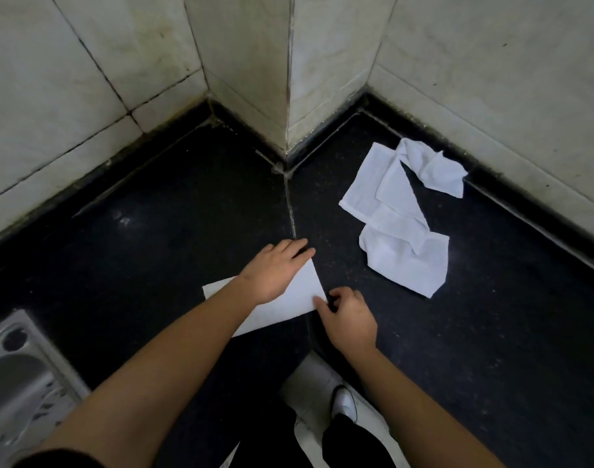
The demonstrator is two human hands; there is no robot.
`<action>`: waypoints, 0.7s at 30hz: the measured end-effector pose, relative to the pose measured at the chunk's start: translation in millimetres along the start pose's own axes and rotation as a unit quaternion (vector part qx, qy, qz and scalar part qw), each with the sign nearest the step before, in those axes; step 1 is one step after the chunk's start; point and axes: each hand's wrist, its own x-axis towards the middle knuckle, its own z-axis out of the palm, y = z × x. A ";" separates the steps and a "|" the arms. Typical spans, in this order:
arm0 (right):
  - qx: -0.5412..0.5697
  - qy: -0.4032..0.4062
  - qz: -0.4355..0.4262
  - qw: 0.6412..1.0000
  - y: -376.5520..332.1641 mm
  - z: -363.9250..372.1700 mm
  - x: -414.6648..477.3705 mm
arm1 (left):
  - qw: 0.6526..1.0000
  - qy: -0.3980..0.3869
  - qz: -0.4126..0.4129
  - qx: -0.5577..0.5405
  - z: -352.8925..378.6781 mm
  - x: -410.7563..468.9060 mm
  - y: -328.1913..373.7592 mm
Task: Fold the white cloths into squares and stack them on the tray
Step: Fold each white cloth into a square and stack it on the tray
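A white cloth (290, 304) lies flat on the dark counter in front of me, folded to a rectangle. My left hand (275, 268) presses palm-down on its far part, fingers spread toward the far corner. My right hand (348, 317) pinches the cloth's right corner between thumb and fingers. A loose pile of unfolded white cloths (402, 217) lies crumpled to the right, near the wall. No tray is in view.
A steel sink (16, 383) sits at the lower left edge of the counter. Tiled walls and a protruding wall corner (287, 96) close off the back. Below the counter edge I see a white shoe (345, 401) on the floor.
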 end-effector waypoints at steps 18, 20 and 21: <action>0.179 -0.128 0.005 0.976 -3.5 -39.8 21.6 | 0.999 -0.020 0.018 -0.019 -33.5 16.1 -3.6; 0.212 -0.120 -0.013 0.970 -16.0 -55.8 25.2 | 0.996 0.007 -0.027 -0.082 -53.1 7.1 -12.5; 0.226 -0.113 -0.027 0.967 -23.4 -64.5 29.0 | 0.993 0.018 -0.045 -0.105 -62.9 3.7 -18.1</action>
